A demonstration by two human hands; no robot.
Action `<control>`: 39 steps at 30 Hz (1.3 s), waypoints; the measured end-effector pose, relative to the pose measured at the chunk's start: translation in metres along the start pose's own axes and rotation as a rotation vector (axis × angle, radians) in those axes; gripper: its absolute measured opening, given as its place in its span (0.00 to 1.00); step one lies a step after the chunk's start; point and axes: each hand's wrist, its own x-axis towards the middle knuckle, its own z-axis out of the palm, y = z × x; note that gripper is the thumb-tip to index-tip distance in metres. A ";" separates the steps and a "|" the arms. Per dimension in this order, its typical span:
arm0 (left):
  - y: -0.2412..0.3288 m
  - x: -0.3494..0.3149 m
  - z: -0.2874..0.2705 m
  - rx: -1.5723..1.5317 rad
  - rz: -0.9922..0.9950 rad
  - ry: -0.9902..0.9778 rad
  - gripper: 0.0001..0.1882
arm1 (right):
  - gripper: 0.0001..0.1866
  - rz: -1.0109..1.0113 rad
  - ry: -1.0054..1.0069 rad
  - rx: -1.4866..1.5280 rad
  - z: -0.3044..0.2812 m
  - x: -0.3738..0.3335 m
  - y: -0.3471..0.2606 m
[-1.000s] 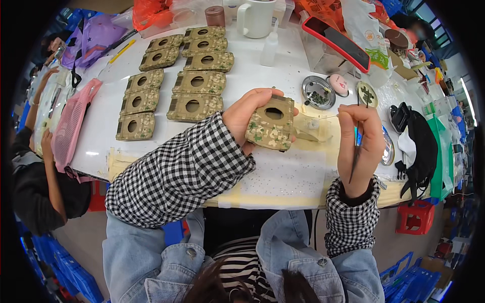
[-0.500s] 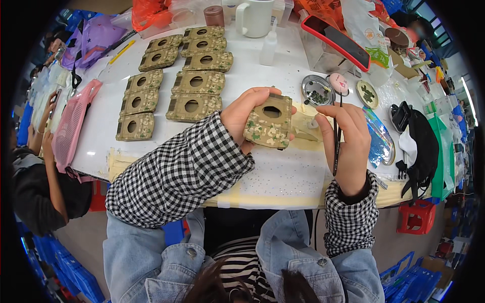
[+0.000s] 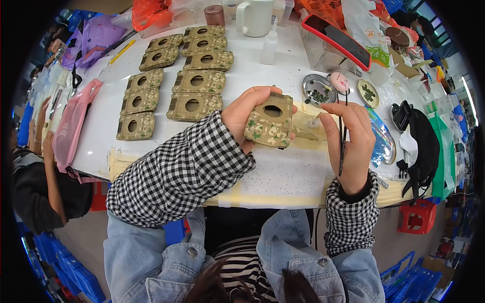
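Gripped in my left hand [image 3: 241, 115] is a camouflage-patterned hull-shaped shell [image 3: 268, 130] with an oval hole in its top. The fingers wrap its left side and underside. My right hand [image 3: 353, 139], just right of the shell and apart from it, has a slim black stick like a fine paintbrush [image 3: 342, 146] between its fingers. Its thumb and index finger are close together, and any small thing at their tips is too small to make out. Beside them, a small whitish piece [image 3: 314, 122] rests on a strip of tan tape [image 3: 304, 132].
Several matching camouflage shells [image 3: 197, 82] stand in two columns at the left. Beyond my right hand lie a round dish of dark green bits [image 3: 319, 91], a pink round lid [image 3: 339, 82] and a plate of green pieces [image 3: 368, 94]. Farther back are a dropper bottle [image 3: 269, 48], mug [image 3: 254, 19] and red-cased phone [image 3: 336, 41].
My right hand has shifted slightly to the right, and the black stick in it has swung a little to the right. My left hand and its shell are nearly still.
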 end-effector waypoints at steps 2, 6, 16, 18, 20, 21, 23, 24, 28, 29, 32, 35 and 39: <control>0.000 0.000 0.000 0.002 0.002 0.002 0.16 | 0.09 -0.007 0.009 0.002 0.000 0.000 0.000; 0.000 -0.001 0.001 0.004 0.003 0.005 0.16 | 0.09 -0.011 0.016 0.006 0.000 0.000 0.000; 0.000 -0.001 0.001 -0.002 -0.001 0.012 0.16 | 0.08 -0.010 0.020 0.012 0.001 -0.001 0.001; -0.001 -0.001 0.000 -0.009 0.001 0.016 0.16 | 0.08 -0.009 0.017 0.012 0.001 -0.001 0.001; -0.001 0.000 0.001 -0.018 -0.001 0.030 0.16 | 0.08 -0.008 0.016 0.013 0.002 -0.001 0.001; -0.001 0.000 0.001 -0.012 -0.003 0.018 0.16 | 0.08 -0.010 0.017 0.015 0.002 -0.001 0.001; 0.000 -0.001 0.000 0.000 -0.006 -0.006 0.16 | 0.08 -0.014 0.019 0.017 0.002 -0.001 0.002; 0.000 -0.001 0.000 0.001 -0.006 -0.004 0.16 | 0.08 -0.011 0.015 0.019 0.001 -0.001 0.002; -0.001 0.000 -0.002 0.005 -0.002 -0.008 0.16 | 0.08 -0.004 0.006 0.022 0.001 -0.001 0.002; -0.001 0.000 -0.002 0.006 -0.001 -0.011 0.16 | 0.08 -0.003 0.004 0.023 0.001 -0.001 0.002; -0.001 0.000 -0.002 -0.003 -0.001 -0.003 0.16 | 0.09 -0.008 0.013 0.023 0.002 -0.001 0.002; -0.001 0.001 -0.003 -0.002 0.008 0.001 0.16 | 0.06 0.003 0.009 0.054 0.000 -0.001 0.001; 0.001 0.003 -0.004 0.039 0.058 0.010 0.17 | 0.16 0.077 -0.012 0.210 -0.005 -0.007 0.004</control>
